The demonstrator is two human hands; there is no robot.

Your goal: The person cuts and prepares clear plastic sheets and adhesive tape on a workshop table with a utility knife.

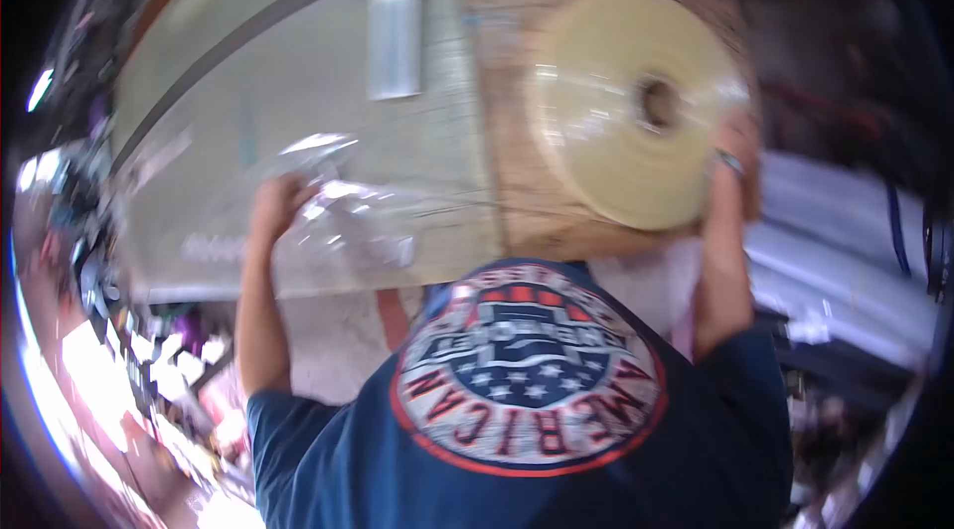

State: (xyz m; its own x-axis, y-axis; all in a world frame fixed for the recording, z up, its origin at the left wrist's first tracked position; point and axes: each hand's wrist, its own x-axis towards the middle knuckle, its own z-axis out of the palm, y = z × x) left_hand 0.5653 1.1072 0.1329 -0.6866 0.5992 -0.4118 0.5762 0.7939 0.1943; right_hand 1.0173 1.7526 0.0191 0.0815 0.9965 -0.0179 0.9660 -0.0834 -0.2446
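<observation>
Left hand point(276, 203) pinches clear film point(343, 206); right hand point(733, 166) clasps the film roll point(621, 107) by its edge.

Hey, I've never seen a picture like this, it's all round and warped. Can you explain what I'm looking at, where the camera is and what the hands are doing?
There is no machine here, just a person working with bare hands. The single picture comes from a camera worn on that person's head, looking forward and down. Its wide lens bends everything into a circle. At the bottom is the wearer's own blue shirt with a round red, white and blue badge. The left hand has a grip on a loose sheet of clear plastic. The right hand, with a ring on one finger, holds the edge of a big roll of pale film. Behind them are a pale panel and a brown board. The picture is blurred, so finer details cannot be made out.
</observation>
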